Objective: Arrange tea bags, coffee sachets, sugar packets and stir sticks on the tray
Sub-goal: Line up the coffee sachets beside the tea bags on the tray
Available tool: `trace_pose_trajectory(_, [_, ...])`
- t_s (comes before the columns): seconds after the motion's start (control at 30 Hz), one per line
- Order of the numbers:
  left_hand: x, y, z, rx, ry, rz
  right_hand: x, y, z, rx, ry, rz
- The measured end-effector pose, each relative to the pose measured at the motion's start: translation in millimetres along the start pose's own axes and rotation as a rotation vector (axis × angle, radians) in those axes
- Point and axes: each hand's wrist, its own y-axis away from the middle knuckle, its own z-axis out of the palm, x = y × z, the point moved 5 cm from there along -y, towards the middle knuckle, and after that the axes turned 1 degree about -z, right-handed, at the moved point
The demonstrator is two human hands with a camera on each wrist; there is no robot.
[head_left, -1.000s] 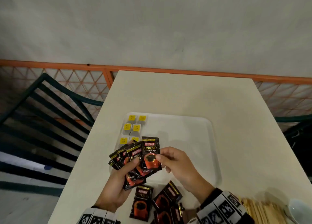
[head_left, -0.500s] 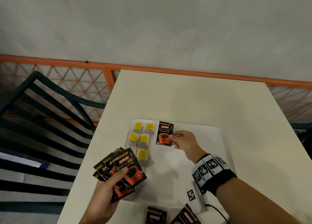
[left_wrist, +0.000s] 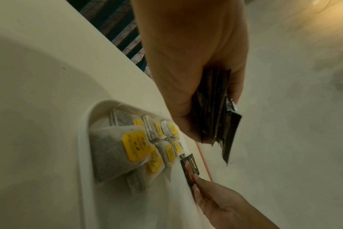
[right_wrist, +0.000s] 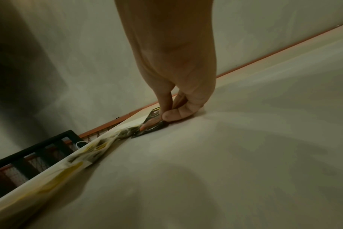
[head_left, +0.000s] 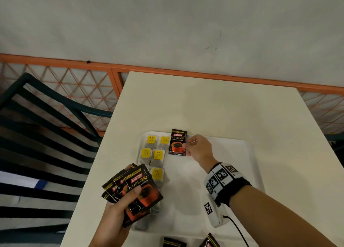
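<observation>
A white tray (head_left: 247, 172) lies on the cream table. Several tea bags (head_left: 151, 153) with yellow tags sit in two columns at its left end. Beside them, at the tray's far edge, lies one black and red coffee sachet (head_left: 177, 142); my right hand (head_left: 188, 146) pinches its right edge between thumb and forefinger, as the right wrist view shows on the sachet (right_wrist: 154, 122). My left hand (head_left: 126, 200) grips a fanned stack of coffee sachets (head_left: 137, 187) above the tray's near left corner, the stack (left_wrist: 215, 108) seen edge-on in the left wrist view.
More coffee sachets (head_left: 174, 242) lie on the table in front of the tray's near edge. A dark green slatted chair (head_left: 46, 135) stands left of the table. An orange lattice rail (head_left: 167, 73) runs behind the table's far edge, against a grey wall.
My right hand pulled one sachet from the stack, carried it to the tray's far edge beside the tea bags and now holds it down there. The left hand drew its stack back toward me.
</observation>
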Motion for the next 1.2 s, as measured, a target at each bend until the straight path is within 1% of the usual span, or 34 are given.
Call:
trace_pose_trajectory(0.23, [-4.3, -2.6, 9.5, -0.037, -0.004, -0.022, -4.9, -1.0, -0.8, 0.026, 0.063, -0.069])
trace_pose_trajectory(0.33, [-7.5, -3.9, 11.1, -0.042, -0.008, -0.032, -11.0, 4.8, -6.6, 0.101, 0.204, -0.139])
trace_pose_trajectory(0.4, [-9.8, -7.9, 11.1, -0.035, -0.015, -0.039, -19.5, 16.1, -7.6, 0.103, 0.256, -0.209])
trace_pose_trajectory(0.43, [-10.8, -10.3, 12.2, -0.035, -0.022, -0.041, -24.9, 24.8, -6.0, 0.065, 0.257, -0.229])
trace_pose_trajectory(0.47, [-11.5, -13.4, 13.3, -0.033, -0.025, -0.040, -29.2, 34.4, -2.9, -0.003, 0.240, -0.237])
trace_pose_trajectory(0.5, [-11.1, -16.1, 15.5, -0.031, -0.025, -0.037, -32.5, 44.9, 1.7, -0.104, 0.204, -0.235])
trace_pose_trajectory(0.6, [-7.1, -23.5, 24.0, -0.046, -0.012, -0.024, -36.0, 80.7, 15.4, -0.473, 0.077, -0.182])
trace_pose_trajectory(0.63, [-5.1, -25.6, 27.4, -0.058, -0.008, -0.016, -35.0, 90.5, 17.7, -0.555, 0.050, -0.173])
trace_pose_trajectory(0.67, [-3.8, -27.6, 30.3, -0.075, -0.006, -0.006, -32.4, 97.7, 18.8, -0.600, 0.032, -0.171])
trace_pose_trajectory(0.7, [-3.1, -28.7, 32.2, -0.083, -0.008, -0.001, -29.5, 102.7, 19.2, -0.612, 0.016, -0.167])
trace_pose_trajectory(0.87, [-7.6, -31.4, 34.3, -0.091, -0.040, -0.015, -14.1, 104.4, 16.1, -0.539, -0.070, -0.079])
trace_pose_trajectory(0.97, [-11.8, -32.2, 32.8, -0.094, -0.039, -0.031, -9.2, 100.2, 10.7, -0.496, -0.043, -0.089])
trace_pose_trajectory(1.03, [-14.0, -34.3, 29.2, -0.072, -0.031, -0.016, -4.9, 94.6, 5.4, -0.451, -0.035, -0.092])
trace_pose_trajectory(1.1, [-15.4, -37.1, 24.7, -0.042, -0.031, -0.022, -0.3, 85.2, -3.0, -0.381, -0.070, -0.076])
trace_pose_trajectory(1.2, [-14.6, -38.8, 22.0, -0.033, 0.002, -0.048, 10.7, 60.9, -21.7, -0.206, -0.205, 0.014])
